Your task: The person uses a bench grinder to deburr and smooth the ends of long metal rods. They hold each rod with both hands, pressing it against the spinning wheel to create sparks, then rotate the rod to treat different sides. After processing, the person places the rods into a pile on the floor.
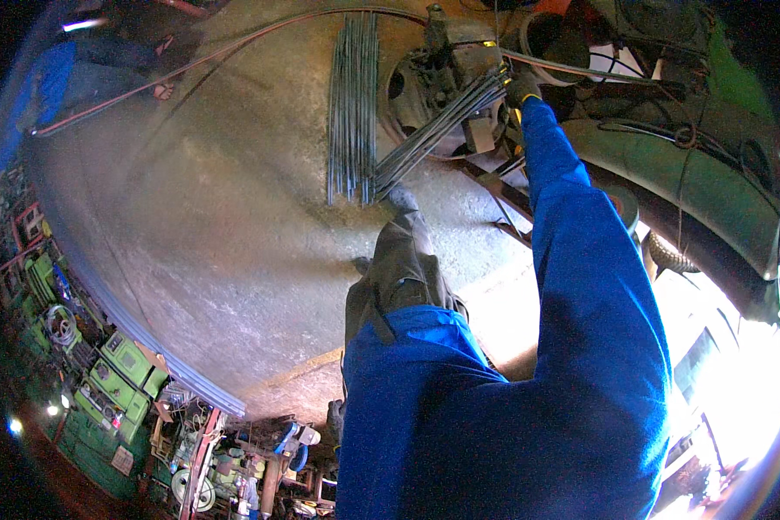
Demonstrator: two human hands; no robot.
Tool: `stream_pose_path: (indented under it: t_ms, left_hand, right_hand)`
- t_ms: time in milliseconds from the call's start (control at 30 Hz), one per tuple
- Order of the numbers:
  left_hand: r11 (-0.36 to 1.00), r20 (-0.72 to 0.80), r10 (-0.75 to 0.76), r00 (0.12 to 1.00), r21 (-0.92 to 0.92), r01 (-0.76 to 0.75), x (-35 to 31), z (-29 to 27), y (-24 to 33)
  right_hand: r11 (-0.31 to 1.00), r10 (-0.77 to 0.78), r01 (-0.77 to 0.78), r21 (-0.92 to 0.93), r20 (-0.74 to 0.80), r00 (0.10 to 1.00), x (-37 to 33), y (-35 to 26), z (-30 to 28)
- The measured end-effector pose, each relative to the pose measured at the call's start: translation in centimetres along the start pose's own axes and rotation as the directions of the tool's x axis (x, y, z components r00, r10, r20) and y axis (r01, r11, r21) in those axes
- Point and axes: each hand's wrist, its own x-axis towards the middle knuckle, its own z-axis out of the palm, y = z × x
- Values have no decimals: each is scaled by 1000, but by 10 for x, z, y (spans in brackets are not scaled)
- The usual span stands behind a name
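A bundle of thin grey metal rods (446, 128) slants from the floor up to the right. My right hand (522, 88), in a dark glove with yellow at it, is closed around its upper end at the end of my outstretched blue sleeve. The lower rod ends rest near my shoe (402, 199). Beside them a second bundle of rods (353, 108) lies lengthwise on the concrete floor. What looks like my left hand (334, 418), dark-gloved, shows partly beside my body at the lower edge; its fingers cannot be made out.
A round metal machine part (405, 87) stands behind the slanted rods. A thin hose (234, 54) curves across the floor. Someone in blue (56, 74) is at the upper left. Long grey bars (147, 338) lie along the left, near green machines (117, 381). A large green casing (693, 186) stands right.
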Motion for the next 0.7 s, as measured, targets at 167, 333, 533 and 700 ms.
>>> stream_pose_path:
  t_ms: [167,333,533,700]
  left_hand:
    - [1000,-16,8,1000,14,-8,4,6,-5]
    - [996,10,35,999,82,-36,9,-1,38]
    - [997,-3,63,998,37,-62,26,3,3]
    - [994,-3,101,995,53,-100,29,8,18]
  right_hand:
    - [927,233,-206,313,-53,971,-36,-40,-13]
    - [921,230,-100,377,-319,919,-37,-6,17]
    - [926,213,-200,319,-8,977,-68,-73,-64]
    - [887,327,-260,382,-121,937,-82,-67,-60]
